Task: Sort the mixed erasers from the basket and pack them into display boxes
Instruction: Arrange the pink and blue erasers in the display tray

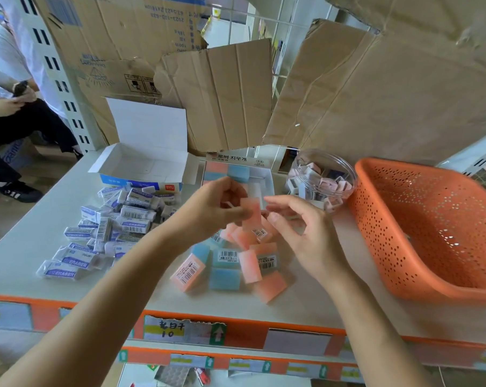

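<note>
A pink eraser (pixel 251 217) is pinched by the fingertips of the left hand (pixel 213 208) just in front of the display box (pixel 270 185), where pink and blue erasers are already stood in rows at the back. The right hand (pixel 308 236) is held beside it with fingers loosely curved and nothing gripped; whether its fingertips touch the eraser cannot be told. The grip is light and on one edge only, so the eraser could be dropped onto the loose pile of pink and blue erasers (pixel 227 270) lying in front of the box, and the sorted heap could be scattered. If it is pushed in crooked, the rows already packed could be tipped or a colour misplaced. A slip towards the clear tub (pixel 324 174) of small erasers, just right of the box, would mix the kinds again. Left of the box a heap of white-sleeved erasers (pixel 119 222) is spread on the tabletop (pixel 18 263), with an open white box (pixel 141 163) behind it. The orange basket (pixel 431 233) is set well to the right of the box and appears emptied. Behind the box, cardboard sheets (pixel 230 101) are propped. The path into the box is crowded only by the two hands themselves.
</note>
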`<state>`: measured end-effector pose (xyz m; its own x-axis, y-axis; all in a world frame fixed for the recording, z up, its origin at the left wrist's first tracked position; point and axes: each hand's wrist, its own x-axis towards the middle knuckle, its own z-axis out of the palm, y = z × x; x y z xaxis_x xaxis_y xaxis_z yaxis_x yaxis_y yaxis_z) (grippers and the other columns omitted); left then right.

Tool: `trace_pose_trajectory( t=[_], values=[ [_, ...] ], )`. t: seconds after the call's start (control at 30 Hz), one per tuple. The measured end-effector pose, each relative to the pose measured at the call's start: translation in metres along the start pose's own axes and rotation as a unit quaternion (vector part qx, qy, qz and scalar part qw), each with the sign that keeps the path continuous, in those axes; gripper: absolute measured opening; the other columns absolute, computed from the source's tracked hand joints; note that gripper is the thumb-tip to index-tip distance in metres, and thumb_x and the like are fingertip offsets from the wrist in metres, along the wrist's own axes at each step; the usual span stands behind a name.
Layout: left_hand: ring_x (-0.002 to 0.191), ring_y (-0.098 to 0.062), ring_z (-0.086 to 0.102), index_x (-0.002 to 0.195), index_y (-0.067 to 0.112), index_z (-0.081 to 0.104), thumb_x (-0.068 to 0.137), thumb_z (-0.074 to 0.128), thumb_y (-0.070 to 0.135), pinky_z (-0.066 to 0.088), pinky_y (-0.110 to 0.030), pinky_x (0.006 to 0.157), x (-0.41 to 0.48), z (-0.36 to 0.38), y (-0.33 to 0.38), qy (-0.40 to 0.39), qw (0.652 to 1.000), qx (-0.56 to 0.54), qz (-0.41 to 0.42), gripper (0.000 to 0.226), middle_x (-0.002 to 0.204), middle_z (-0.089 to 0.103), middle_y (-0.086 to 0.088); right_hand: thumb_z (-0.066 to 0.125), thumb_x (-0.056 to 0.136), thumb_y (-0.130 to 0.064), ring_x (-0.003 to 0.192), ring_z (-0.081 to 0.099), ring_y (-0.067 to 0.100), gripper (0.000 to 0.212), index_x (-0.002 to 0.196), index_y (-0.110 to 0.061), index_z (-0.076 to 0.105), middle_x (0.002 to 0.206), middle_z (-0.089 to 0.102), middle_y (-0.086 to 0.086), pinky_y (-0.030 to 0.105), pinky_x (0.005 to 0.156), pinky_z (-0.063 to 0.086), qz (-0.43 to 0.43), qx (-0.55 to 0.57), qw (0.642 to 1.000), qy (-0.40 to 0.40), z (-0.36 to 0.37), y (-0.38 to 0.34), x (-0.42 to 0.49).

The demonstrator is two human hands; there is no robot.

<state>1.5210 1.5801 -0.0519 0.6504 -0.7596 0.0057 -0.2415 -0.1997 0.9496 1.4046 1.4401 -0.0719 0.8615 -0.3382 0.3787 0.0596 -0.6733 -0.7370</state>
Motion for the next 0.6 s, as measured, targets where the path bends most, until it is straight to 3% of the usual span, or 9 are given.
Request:
trace_pose_trajectory(
  t=[0.17,0.3,0.4,0.5,0.6],
  values=[
    [0.054,-0.008,0.060,0.082,0.005,0.051,0.082,0.062,-0.002,0.047,-0.017,0.049,0.000,0.001,0.001,0.025,0.985,-0.159,-0.061,0.013,0.070,0.063,-0.006,0.072,0.076,-0.029,0.083,0.059,0.006,0.042,0.116,-0.020,0.062,0.099,0.062,-0.009,0.016,0.067,0.051,-0.045,-0.029,0.999,0.002,0.011,-0.011,0.001],
    [0.060,-0.013,0.061,0.080,0.006,0.051,0.083,0.062,0.001,0.052,-0.021,0.059,0.005,0.006,-0.003,0.038,0.982,-0.171,-0.075,0.013,0.075,0.063,-0.008,0.076,0.074,-0.024,0.079,0.057,0.004,0.037,0.109,-0.016,0.067,0.093,0.058,-0.013,0.019,0.065,0.051,-0.062,-0.087,0.994,0.038,0.020,-0.008,0.011],
    [0.082,-0.011,0.063,0.095,0.013,0.056,0.086,0.061,0.018,0.050,-0.022,0.072,0.010,0.003,-0.010,0.097,0.995,0.008,-0.025,0.011,0.093,0.065,-0.001,0.073,0.074,-0.015,0.078,0.059,0.008,0.032,0.105,-0.015,0.069,0.092,0.064,-0.008,0.023,0.067,0.050,-0.042,-0.117,0.991,0.046,0.019,0.000,0.024],
    [0.109,-0.013,0.054,0.125,0.015,0.049,0.091,0.054,0.021,0.039,-0.018,0.087,0.014,-0.006,-0.019,0.121,0.963,0.242,0.021,0.035,0.122,0.057,0.002,0.073,0.076,-0.015,0.084,0.063,0.019,0.030,0.106,-0.016,0.070,0.099,0.068,-0.001,0.033,0.072,0.051,0.010,-0.182,0.983,0.006,0.018,0.014,0.046],
    [0.118,-0.023,0.047,0.129,0.011,0.048,0.093,0.048,0.015,0.037,-0.027,0.094,0.021,-0.010,-0.030,0.087,0.932,0.349,0.038,0.037,0.133,0.049,-0.006,0.070,0.081,-0.025,0.095,0.059,0.018,0.032,0.112,-0.020,0.067,0.106,0.066,-0.002,0.026,0.074,0.045,0.024,-0.258,0.964,-0.061,0.022,0.024,0.070]
  ],
)
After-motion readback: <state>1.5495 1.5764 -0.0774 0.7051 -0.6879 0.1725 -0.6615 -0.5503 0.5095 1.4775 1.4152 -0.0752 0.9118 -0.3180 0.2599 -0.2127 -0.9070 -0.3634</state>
